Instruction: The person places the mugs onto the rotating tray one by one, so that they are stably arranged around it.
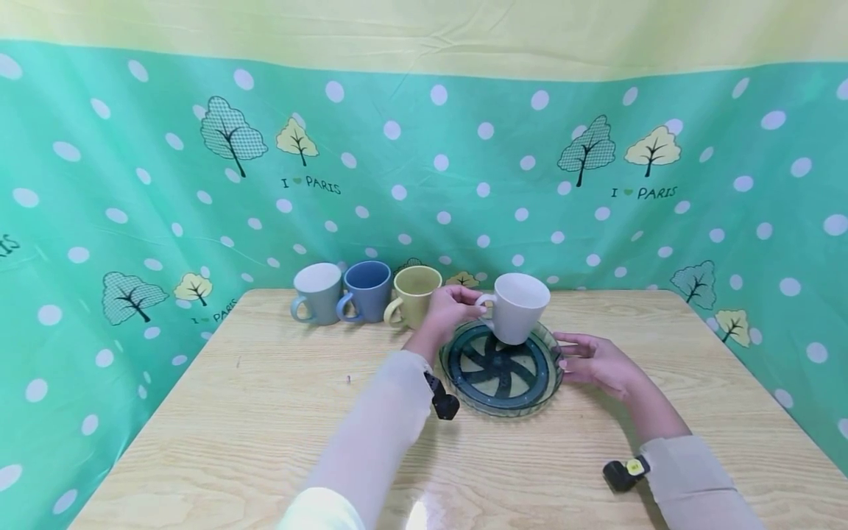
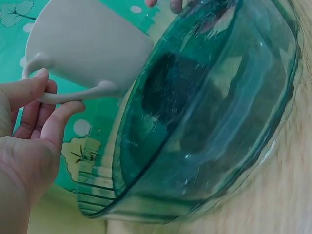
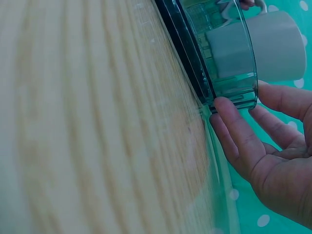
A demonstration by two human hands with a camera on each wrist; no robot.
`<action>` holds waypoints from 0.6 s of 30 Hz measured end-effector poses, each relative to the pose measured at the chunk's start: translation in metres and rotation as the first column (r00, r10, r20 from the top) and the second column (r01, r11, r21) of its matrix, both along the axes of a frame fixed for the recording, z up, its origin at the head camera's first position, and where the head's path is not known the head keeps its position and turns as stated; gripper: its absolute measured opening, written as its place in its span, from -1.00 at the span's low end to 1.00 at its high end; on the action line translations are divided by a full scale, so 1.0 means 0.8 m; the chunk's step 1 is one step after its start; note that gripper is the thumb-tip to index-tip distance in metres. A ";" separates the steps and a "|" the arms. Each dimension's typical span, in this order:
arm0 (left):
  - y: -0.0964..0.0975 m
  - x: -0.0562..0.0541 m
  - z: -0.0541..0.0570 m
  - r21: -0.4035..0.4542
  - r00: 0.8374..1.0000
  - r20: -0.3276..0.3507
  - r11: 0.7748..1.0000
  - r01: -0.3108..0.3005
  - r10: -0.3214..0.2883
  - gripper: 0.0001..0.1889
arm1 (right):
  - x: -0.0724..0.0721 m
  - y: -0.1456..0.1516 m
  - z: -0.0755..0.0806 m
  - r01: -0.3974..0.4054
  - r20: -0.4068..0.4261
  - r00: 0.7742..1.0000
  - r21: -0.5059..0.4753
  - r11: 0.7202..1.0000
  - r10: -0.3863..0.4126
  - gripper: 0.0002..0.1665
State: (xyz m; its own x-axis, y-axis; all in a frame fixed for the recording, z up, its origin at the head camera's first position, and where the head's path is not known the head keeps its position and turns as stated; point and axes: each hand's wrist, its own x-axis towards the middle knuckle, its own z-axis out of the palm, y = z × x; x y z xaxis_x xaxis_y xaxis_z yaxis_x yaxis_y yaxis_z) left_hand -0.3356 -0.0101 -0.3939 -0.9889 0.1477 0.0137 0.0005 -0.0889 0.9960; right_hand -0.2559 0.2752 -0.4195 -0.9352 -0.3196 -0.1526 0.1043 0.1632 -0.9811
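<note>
A white mug (image 1: 520, 309) is at the far side of a round, clear green dish (image 1: 501, 412), its base lower than the rim in the right wrist view. Whether the base touches the dish's floor, I cannot tell. My left hand (image 1: 450, 316) pinches the mug's handle (image 2: 73, 95) between thumb and fingers. On the right side of the dish, my right hand (image 1: 599, 363) touches the outer wall with extended, spread fingers (image 3: 239, 124).
To the left along the table's back edge stand a pale grey-blue mug (image 1: 319, 294), a blue mug (image 1: 368, 293) and a yellow mug (image 1: 416, 294), handles toward the left front. A polka-dot curtain (image 1: 371, 169) hangs behind the wooden table (image 1: 265, 442).
</note>
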 end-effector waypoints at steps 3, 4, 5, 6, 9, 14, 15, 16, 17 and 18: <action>0.003 0.001 -0.003 0.018 1.000 0.013 1.000 -0.002 0.001 -0.77 | 0.000 0.000 0.000 0.000 0.001 1.000 0.004 1.000 0.000 -0.15; 0.004 0.001 -0.004 0.025 1.000 0.016 1.000 -0.002 0.002 -0.77 | 0.000 0.000 0.000 0.000 0.000 1.000 0.005 1.000 0.000 -0.15; 0.004 0.001 -0.005 0.033 1.000 0.018 0.999 -0.001 0.000 -0.77 | 0.000 0.000 0.000 -0.003 -0.001 1.000 0.008 1.000 0.003 -0.14; 0.005 0.001 -0.006 0.034 1.000 0.019 0.999 0.000 0.000 -0.77 | -0.001 0.000 0.000 -0.002 -0.002 1.000 0.010 1.000 0.002 -0.14; 0.006 0.001 -0.009 0.025 1.000 0.019 1.000 -0.002 0.001 -0.79 | -0.001 0.000 -0.001 0.007 0.001 1.000 0.015 1.000 -0.007 -0.15; 0.006 -0.001 -0.011 0.015 1.000 0.021 1.000 -0.005 0.005 -0.80 | 0.000 -0.001 0.000 0.012 0.004 1.000 0.015 1.000 -0.012 -0.16; 0.006 -0.002 -0.011 0.017 1.000 0.022 1.000 -0.005 0.005 -0.81 | 0.000 -0.001 0.000 0.008 0.001 1.000 0.016 1.000 -0.008 -0.16; 0.006 -0.002 -0.011 0.017 1.000 0.022 1.000 -0.006 0.006 -0.81 | 0.001 -0.001 0.000 0.006 -0.001 1.000 0.015 1.000 -0.006 -0.16; 0.007 -0.003 -0.011 0.017 1.000 0.021 1.000 -0.007 0.007 -0.81 | 0.001 -0.001 0.001 0.004 -0.002 1.000 0.013 1.000 -0.004 -0.17; 0.007 -0.003 -0.010 0.016 1.000 0.021 1.000 -0.009 0.008 -0.81 | 0.001 -0.002 0.002 0.002 -0.005 1.000 0.013 1.000 -0.002 -0.17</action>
State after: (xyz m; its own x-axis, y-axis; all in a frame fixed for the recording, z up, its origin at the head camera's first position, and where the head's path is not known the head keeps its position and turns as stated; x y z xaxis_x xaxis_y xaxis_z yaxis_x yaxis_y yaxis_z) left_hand -0.3382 -0.0045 -0.4023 -0.9902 0.1394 -0.0051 -0.0199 -0.1052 0.9943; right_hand -0.2548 0.2739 -0.4182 -0.9366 -0.3157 -0.1519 0.0996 0.1757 -0.9794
